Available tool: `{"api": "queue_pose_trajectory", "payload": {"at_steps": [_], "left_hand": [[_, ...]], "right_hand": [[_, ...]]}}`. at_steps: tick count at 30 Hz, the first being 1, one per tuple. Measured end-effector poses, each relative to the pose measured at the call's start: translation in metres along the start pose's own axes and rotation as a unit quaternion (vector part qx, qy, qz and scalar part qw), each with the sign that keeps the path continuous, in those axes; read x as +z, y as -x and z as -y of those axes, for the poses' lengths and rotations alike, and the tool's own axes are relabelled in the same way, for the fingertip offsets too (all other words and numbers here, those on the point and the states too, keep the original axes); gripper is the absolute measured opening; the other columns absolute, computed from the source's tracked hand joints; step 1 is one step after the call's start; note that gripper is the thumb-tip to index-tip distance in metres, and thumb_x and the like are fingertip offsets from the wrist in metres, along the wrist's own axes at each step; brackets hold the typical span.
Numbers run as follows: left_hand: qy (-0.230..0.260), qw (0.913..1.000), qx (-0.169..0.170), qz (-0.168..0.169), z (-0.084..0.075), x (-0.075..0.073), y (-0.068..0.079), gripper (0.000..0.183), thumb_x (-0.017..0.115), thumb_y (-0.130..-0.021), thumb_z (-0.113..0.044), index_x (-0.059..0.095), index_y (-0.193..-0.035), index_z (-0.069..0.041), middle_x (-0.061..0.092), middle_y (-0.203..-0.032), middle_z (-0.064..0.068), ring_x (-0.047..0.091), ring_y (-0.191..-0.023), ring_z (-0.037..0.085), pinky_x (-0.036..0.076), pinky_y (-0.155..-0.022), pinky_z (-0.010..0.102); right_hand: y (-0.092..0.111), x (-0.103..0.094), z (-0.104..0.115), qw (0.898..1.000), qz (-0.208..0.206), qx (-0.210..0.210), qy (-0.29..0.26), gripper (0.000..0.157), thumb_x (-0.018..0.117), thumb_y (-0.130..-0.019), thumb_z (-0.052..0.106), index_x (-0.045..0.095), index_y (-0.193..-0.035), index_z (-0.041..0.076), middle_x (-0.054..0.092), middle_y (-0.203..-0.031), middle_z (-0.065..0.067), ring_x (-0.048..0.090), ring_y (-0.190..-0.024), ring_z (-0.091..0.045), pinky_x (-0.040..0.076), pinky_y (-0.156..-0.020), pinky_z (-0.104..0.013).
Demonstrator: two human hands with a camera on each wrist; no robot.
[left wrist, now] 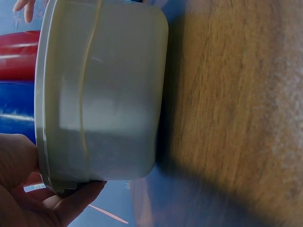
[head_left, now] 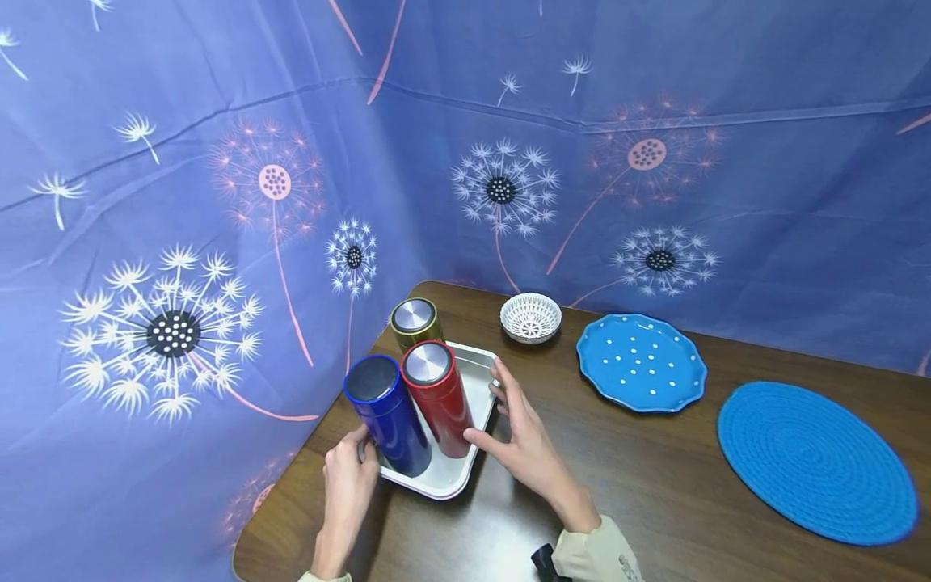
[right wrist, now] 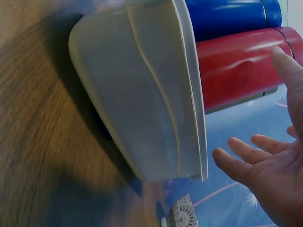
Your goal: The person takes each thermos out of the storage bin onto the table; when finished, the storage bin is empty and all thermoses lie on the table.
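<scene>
A white plastic box (head_left: 436, 487) with a rim stands on the table, its deep side wall (left wrist: 118, 94) showing in both wrist views. On its top are three bottles: a blue one (head_left: 396, 432), a red one (head_left: 445, 408) and a gold-green one (head_left: 418, 319) behind them. My left hand (head_left: 351, 473) grips the box's rim at the near left corner, thumb above and fingers below in the left wrist view. My right hand (head_left: 529, 444) is spread beside the box's right edge. In the right wrist view its fingertips (right wrist: 225, 161) stand apart from the rim.
To the right lie a white openwork bowl (head_left: 531, 318), a blue plate with white dots (head_left: 640, 364) and a round blue woven placemat (head_left: 815, 461). A blue curtain with dandelions (head_left: 436, 162) hangs close behind and left of the wooden table (head_left: 582, 388).
</scene>
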State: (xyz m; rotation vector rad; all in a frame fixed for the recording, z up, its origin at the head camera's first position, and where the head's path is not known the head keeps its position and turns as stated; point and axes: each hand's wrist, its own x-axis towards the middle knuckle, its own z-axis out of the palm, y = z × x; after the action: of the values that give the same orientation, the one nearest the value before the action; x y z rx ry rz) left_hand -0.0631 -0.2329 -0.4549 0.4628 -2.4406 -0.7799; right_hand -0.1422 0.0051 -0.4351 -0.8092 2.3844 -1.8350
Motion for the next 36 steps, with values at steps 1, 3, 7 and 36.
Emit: {"api": "queue_pose_trajectory", "payload": {"at_steps": [1,3,7,36], "left_hand": [[0.001,1.0000,0.000,0.000,0.000,0.000,0.000,0.029,0.058,-0.081,0.007,0.073,-0.105,0.001,0.072,-0.099,0.022,0.067,-0.090,0.047,0.047,-0.069,0.059],[0.002,1.0000,-0.004,0.000,0.000,0.000,0.000,0.029,0.058,-0.081,0.007,0.073,-0.105,0.001,0.072,-0.100,0.022,0.067,-0.090,0.047,0.047,-0.070,0.059],[0.004,0.9999,-0.010,0.002,0.000,0.000,0.000,0.030,0.058,-0.082,0.007,0.074,-0.106,0.000,0.072,-0.101,0.021,0.067,-0.091,0.046,0.048,-0.071,0.059],[0.001,1.0000,-0.006,-0.006,-0.001,0.001,0.001,0.029,0.059,-0.082,0.007,0.074,-0.105,0.000,0.073,-0.100,0.020,0.068,-0.092,0.044,0.048,-0.071,0.058]], "right_hand": [[-0.001,0.002,0.000,1.000,0.001,-0.003,-0.002,0.099,0.079,-0.082,0.027,0.014,-0.157,0.026,0.033,-0.155,-0.015,0.043,-0.137,-0.034,0.041,-0.103,-0.054],[-0.004,0.005,0.001,1.000,0.003,-0.007,-0.004,0.098,0.078,-0.082,0.030,0.014,-0.157,0.027,0.033,-0.156,-0.014,0.043,-0.137,-0.033,0.040,-0.103,-0.053],[-0.009,0.012,0.002,1.000,0.010,-0.007,-0.013,0.098,0.078,-0.082,0.032,0.015,-0.156,0.028,0.032,-0.157,-0.012,0.041,-0.139,-0.031,0.039,-0.104,-0.054],[-0.022,0.046,0.003,0.996,-0.042,-0.074,0.006,0.084,0.082,-0.076,0.013,0.038,-0.147,0.018,0.054,-0.138,-0.004,0.054,-0.125,-0.020,0.044,-0.101,-0.048]]}}
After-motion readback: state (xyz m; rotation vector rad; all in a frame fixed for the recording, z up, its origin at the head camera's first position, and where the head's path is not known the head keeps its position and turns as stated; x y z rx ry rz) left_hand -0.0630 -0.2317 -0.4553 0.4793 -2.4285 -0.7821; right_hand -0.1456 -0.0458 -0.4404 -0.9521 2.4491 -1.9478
